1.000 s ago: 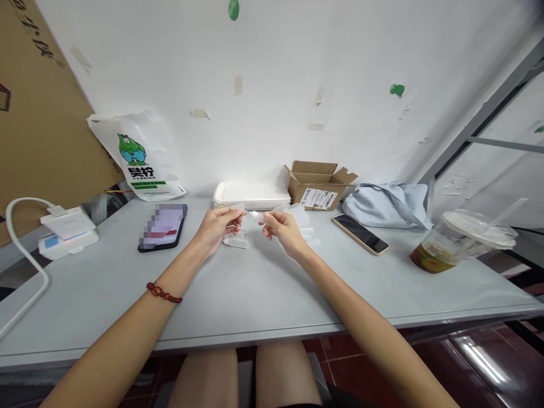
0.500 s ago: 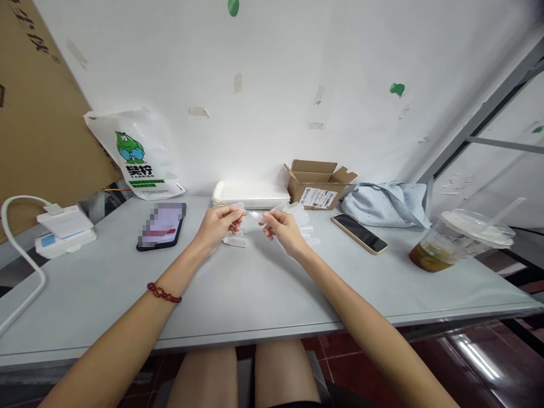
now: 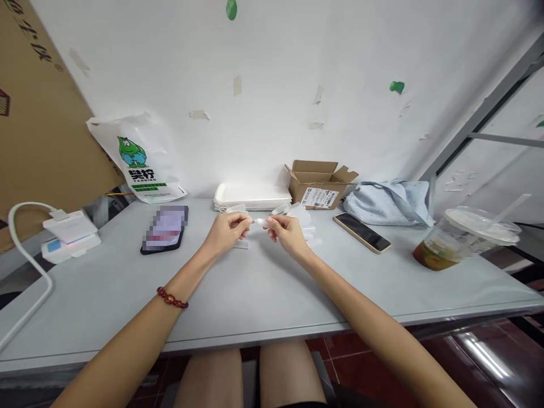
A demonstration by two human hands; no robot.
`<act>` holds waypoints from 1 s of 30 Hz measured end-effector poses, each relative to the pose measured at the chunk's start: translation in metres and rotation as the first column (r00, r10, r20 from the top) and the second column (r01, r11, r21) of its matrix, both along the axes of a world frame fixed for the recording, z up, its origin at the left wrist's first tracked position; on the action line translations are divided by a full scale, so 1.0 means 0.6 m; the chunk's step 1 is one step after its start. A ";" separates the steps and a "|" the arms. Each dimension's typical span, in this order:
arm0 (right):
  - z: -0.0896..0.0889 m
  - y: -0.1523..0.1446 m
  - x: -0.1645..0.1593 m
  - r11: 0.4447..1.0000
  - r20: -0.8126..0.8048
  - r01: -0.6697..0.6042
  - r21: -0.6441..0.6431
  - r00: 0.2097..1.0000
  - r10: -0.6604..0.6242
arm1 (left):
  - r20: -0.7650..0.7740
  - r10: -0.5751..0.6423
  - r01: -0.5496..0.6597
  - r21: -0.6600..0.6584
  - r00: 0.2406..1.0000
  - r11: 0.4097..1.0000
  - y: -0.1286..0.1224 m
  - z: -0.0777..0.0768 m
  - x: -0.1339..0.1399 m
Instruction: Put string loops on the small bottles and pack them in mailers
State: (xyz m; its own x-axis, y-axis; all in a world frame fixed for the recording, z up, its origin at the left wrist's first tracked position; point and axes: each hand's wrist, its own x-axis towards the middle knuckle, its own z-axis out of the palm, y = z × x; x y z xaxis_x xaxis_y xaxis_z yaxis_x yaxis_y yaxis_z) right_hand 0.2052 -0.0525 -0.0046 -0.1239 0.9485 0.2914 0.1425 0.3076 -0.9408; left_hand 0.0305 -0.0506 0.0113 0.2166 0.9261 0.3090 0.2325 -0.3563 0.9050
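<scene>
Between my two hands, just above the table, is a small white, partly clear plastic piece [image 3: 259, 221]; its exact kind is too small to tell. The thumb and forefinger of my right hand [image 3: 287, 231] pinch its right end. My left hand [image 3: 228, 231] is closed in a pinch at its other end, with the fingertips hiding part of it. Behind and beside my right hand lies a loose pile of clear plastic pieces [image 3: 301, 215]. Another clear piece [image 3: 242, 245] lies under my left hand, partly covered by it.
At the back stand a white stack [image 3: 255, 196] and an open cardboard box [image 3: 319, 184]. A phone [image 3: 363, 232], a blue cloth bag [image 3: 385, 203] and a drink cup [image 3: 450, 238] are right. Left are another phone [image 3: 165, 228], a plastic bag [image 3: 142, 161] and a white charger [image 3: 71, 238].
My hands have drawn slightly closer together, my left hand moving right. The white piece between them now shows more clearly. The whole view has shifted a little.
</scene>
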 end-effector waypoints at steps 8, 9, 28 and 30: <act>0.003 0.003 0.000 1.000 0.010 0.014 0.025 1.000 -0.014 | 0.040 -0.033 0.036 -0.068 0.999 0.997 0.006 -0.003 0.003; 0.004 0.004 0.001 0.999 0.010 0.020 0.028 1.000 -0.021 | 0.040 -0.034 0.038 -0.098 0.999 0.994 0.006 -0.001 0.002; -0.004 -0.003 -0.003 0.995 0.083 0.056 0.077 0.995 -0.063 | 0.082 0.039 -0.034 -0.064 0.996 0.997 0.005 -0.009 0.004; -0.004 -0.004 -0.003 0.996 0.081 0.058 0.074 0.995 -0.064 | 0.063 0.045 -0.042 -0.046 0.997 0.998 0.005 -0.010 0.004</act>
